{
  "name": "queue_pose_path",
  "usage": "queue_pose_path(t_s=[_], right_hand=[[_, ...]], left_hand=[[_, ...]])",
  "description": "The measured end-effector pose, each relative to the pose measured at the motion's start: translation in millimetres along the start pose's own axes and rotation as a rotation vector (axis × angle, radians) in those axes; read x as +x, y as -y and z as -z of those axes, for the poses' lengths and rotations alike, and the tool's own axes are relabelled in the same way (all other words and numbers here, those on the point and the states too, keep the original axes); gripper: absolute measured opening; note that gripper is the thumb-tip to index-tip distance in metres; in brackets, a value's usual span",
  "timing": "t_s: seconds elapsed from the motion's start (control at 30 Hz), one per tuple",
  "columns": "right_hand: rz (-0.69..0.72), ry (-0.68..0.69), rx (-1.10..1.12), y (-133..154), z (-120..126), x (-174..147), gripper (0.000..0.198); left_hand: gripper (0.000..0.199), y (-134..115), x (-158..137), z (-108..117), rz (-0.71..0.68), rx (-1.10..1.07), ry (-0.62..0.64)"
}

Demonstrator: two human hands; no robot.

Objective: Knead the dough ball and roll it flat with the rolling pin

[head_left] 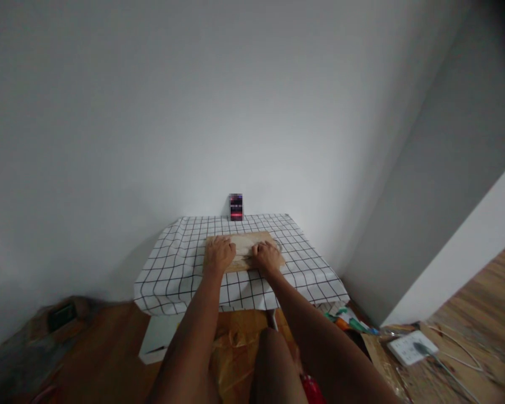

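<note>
A wooden board (238, 268) lies on the cloth-covered table, and on it spreads a pale, flat, dough-like piece (244, 245) with a crease in it. My left hand (221, 251) presses on the left end of this dough, fingers curled down and thumb pointing inward. On the opposite end, my right hand (266, 255) is closed the same way, its knuckles up. Both hands rest low against the board, with the middle of the dough showing between them. The fingertips are too small and partly hidden to make out.
A black-and-white checked tablecloth (170, 268) covers the small table, which stands against a white wall (235, 112). A phone (236, 207) with a lit screen leans there. Lower right, a white power strip (412, 347) with cables lies on the floor. A white box (157, 335) sits below the table.
</note>
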State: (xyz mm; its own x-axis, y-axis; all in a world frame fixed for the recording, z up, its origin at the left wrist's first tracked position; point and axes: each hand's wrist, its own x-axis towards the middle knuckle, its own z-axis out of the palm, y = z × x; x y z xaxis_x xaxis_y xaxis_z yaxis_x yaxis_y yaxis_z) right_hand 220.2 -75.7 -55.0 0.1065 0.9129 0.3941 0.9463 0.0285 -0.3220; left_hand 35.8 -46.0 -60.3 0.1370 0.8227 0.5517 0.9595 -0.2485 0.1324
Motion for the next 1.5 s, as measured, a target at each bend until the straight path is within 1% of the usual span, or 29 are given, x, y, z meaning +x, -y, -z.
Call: queue_pose_path(t_s=[0.1,0.23,0.33,0.4,0.5,0.7,0.77,0.83,0.93,1.03,1.17,1.3,1.5], right_hand=[[-0.007,0.003,-0.008,1,2,-3,0.040],[0.009,-0.001,-0.004,2,7,-7,0.040],[0.028,0.002,-0.010,3,11,-10,0.043],[0.032,0.007,-0.021,3,12,-11,0.044],[0.022,0.015,-0.042,4,12,-10,0.043],[-0.030,0.030,-0.058,6,10,-5,0.041],[-0.027,0.037,-0.063,6,10,-3,0.041],[-0.019,0.051,-0.067,5,9,-2,0.042],[-0.006,0.066,-0.063,4,8,-1,0.042],[0.006,0.057,-0.066,3,9,-2,0.040],[0.032,0.043,-0.068,3,11,-5,0.040],[0.030,0.029,-0.035,4,13,-9,0.041],[0.054,0.008,-0.013,4,11,-9,0.042]], left_hand=[[0.049,-8,-15,5,0.055,0.042,-0.024],[0.052,-19,-38,13,0.094,0.007,-0.042],[0.053,-24,-52,21,0.118,-0.011,-0.011],[0.054,-25,-55,25,0.122,-0.009,0.027],[0.054,-22,-46,28,0.102,0.001,0.081],[0.049,-12,-1,24,0.033,0.074,0.170],[0.046,-11,12,22,0.017,0.097,0.183],[0.045,-11,20,20,0.010,0.100,0.187],[0.045,-11,22,19,0.006,0.098,0.183],[0.045,-10,15,19,0.004,0.098,0.150],[0.046,-7,0,19,-0.003,0.035,0.090],[0.049,-5,-16,17,0.039,0.002,0.064],[0.049,-14,-38,17,0.095,0.017,0.014]])
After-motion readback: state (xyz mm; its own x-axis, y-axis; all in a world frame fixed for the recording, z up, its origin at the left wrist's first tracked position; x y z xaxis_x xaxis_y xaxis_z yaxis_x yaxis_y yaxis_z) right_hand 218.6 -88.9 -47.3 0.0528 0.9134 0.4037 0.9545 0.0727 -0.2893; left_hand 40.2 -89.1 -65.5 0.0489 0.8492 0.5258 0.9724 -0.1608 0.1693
